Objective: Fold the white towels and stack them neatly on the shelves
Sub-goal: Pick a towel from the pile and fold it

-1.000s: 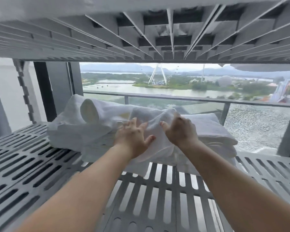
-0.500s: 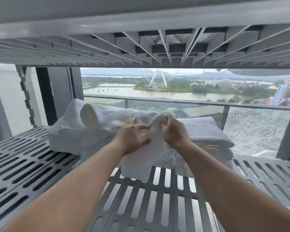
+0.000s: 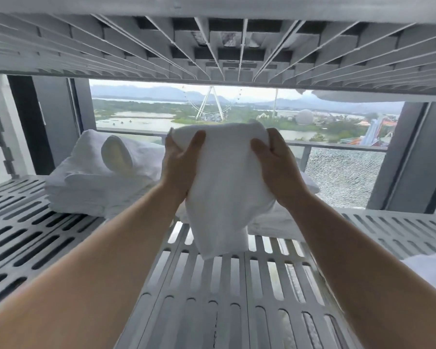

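Observation:
A white towel (image 3: pixel 224 187) hangs in the air above the slotted grey shelf (image 3: pixel 212 298), its lower end dangling just over the slats. My left hand (image 3: pixel 180 165) grips its upper left edge, thumb in front. My right hand (image 3: pixel 275 165) grips the upper right edge the same way. Behind and to the left lies a stack of folded white towels (image 3: pixel 86 195) with a rolled towel (image 3: pixel 116 154) on top. More folded towels (image 3: pixel 275 220) lie behind the held one, mostly hidden.
The ribbed underside of the upper shelf (image 3: pixel 224 46) is close overhead. A window with a railing (image 3: pixel 337 147) is behind the shelf. Dark frame posts (image 3: pixel 43 122) stand at the left and right. Another white cloth (image 3: pixel 431 270) shows at the right edge.
Both hands took hold of the top towel on the pile, lifted it off and raised it. It now hangs between them above the shelf.

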{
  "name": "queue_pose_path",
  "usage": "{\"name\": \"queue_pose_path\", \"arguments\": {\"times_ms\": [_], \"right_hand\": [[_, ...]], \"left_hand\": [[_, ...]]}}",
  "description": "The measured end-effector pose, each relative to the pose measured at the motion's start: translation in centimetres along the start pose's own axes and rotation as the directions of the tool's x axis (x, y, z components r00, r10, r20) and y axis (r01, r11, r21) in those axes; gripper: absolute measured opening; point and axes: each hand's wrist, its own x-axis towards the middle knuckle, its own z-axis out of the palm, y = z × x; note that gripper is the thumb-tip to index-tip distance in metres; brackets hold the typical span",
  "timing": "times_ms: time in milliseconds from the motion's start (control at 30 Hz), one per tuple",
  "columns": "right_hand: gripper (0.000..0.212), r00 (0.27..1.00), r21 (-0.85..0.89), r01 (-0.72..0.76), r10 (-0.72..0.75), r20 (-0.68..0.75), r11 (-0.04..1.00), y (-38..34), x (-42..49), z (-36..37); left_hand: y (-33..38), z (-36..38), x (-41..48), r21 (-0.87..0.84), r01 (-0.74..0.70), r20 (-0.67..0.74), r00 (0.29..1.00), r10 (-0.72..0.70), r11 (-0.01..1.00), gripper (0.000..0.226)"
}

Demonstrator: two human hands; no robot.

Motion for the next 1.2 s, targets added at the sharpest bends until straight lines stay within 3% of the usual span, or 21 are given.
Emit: {"name": "queue_pose_path", "arguments": {"times_ms": [33, 133, 367, 533, 633, 700, 833, 900, 967, 1033, 1100, 1200], "right_hand": [[0.017, 1.0, -0.009, 0.013, -0.013, 0.003, 1.0, -0.4, -0.4, -0.5], [0.02, 1.0, 0.034, 0.017, -0.017, 0.006, 0.999, -1.7, -1.5, -2.1], [0.013, 0.996, 0.307, -0.088, 0.081, 0.033, 0.948, -3.7, -3.9, -8.7], [0.012, 0.989, 0.376, -0.147, 0.133, 0.063, 0.915, -3.0, -7.4, -13.7], [0.013, 0.991, 0.344, -0.131, 0.115, 0.067, 0.93, -2.9, -9.0, -15.9], [0.014, 0.993, 0.306, -0.109, 0.089, 0.077, 0.946, -3.0, -9.9, -16.8], [0.021, 0.989, 0.203, -0.117, 0.096, 0.11, 0.972, -2.6, -11.1, -17.2], [0.021, 0.99, 0.088, -0.098, 0.088, 0.108, 0.991, -1.7, -11.4, -16.6], [0.02, 0.978, -0.137, -0.095, 0.118, 0.171, 0.986, 0.2, -11.9, -15.6], [0.02, 0.942, -0.352, -0.103, 0.204, 0.266, 0.93, 2.8, -13.2, -14.2], [0.03, 0.894, -0.422, -0.163, 0.314, 0.318, 0.892, 5.2, -14.8, -12.7], [0.039, 0.838, -0.423, -0.261, 0.421, 0.347, 0.868, 6.6, -15.6, -11.1]], "left_hand": [[0.3, 0.2, -0.5, -0.094, 0.025, 0.009, 1.0, -0.024, 0.995, 0.076], [1.4, 0.6, -2.1, -0.161, -0.015, -0.021, 1.0, 0.011, 0.987, 0.056], [5.2, 3.0, -7.4, -0.033, -0.17, -0.143, 0.976, 0.164, 0.985, 0.039], [7.0, 6.8, -12.8, -0.088, -0.106, -0.052, 0.993, 0.101, 0.99, 0.026], [7.5, 8.5, -16.1, 0.08, -0.17, -0.129, 0.975, 0.179, 0.982, 0.024], [7.8, 9.0, -17.8, 0.189, -0.207, -0.182, 0.953, 0.242, 0.96, 0.035], [7.9, 8.0, -19.1, 0.304, -0.185, -0.277, 0.921, 0.272, 0.935, 0.048], [7.6, 7.0, -18.7, 0.429, -0.158, -0.256, 0.923, 0.287, 0.89, 0.046], [6.5, 5.9, -18.1, 0.603, -0.089, -0.156, 0.961, 0.227, 0.793, 0.039], [4.3, 4.9, -18.1, 0.731, 0.007, -0.035, 0.999, 0.028, 0.682, 0.05], [1.9, 4.0, -18.6, 0.778, 0.065, 0.059, 0.982, -0.177, 0.624, 0.074], [-1.0, 2.9, -18.8, 0.802, 0.111, 0.109, 0.939, -0.327, 0.586, 0.091]]}}
